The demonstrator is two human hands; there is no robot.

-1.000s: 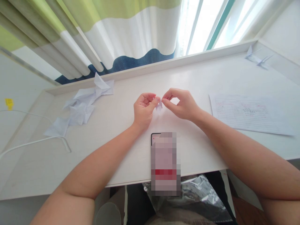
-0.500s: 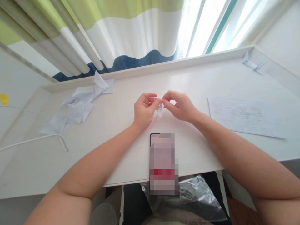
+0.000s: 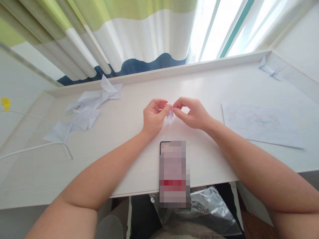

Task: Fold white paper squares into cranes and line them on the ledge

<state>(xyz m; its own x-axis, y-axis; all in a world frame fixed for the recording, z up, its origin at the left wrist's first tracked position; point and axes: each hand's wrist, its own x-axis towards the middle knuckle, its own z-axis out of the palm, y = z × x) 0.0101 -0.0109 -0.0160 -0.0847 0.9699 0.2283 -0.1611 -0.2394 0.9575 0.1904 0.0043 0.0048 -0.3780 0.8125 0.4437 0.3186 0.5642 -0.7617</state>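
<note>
Between my hands, over the middle of the white desk (image 3: 139, 166), is a small piece of folded white paper (image 3: 169, 117). My left hand (image 3: 155, 116) pinches it between thumb and fingers, the other fingers curled behind. From the right, my right hand (image 3: 190, 113) pinches the paper's upper edge with thumb and forefinger. The fingers cover most of the paper; only a pointed lower part shows. A phone (image 3: 173, 166) with a blurred-out screen stands or lies just below the hands, overlapping the desk's front edge.
Several folded white paper pieces (image 3: 86, 116) lie at the left, beside a white cable (image 3: 37, 146). Lined sheets with writing (image 3: 261, 126) lie at the right. A folded paper figure (image 3: 270, 69) sits in the far right corner. A curtain (image 3: 139, 36) hangs behind the desk's raised back edge.
Both hands keep their pinch on the folded paper and have barely moved. The whole view has shifted very slightly; nothing else has visibly moved.
</note>
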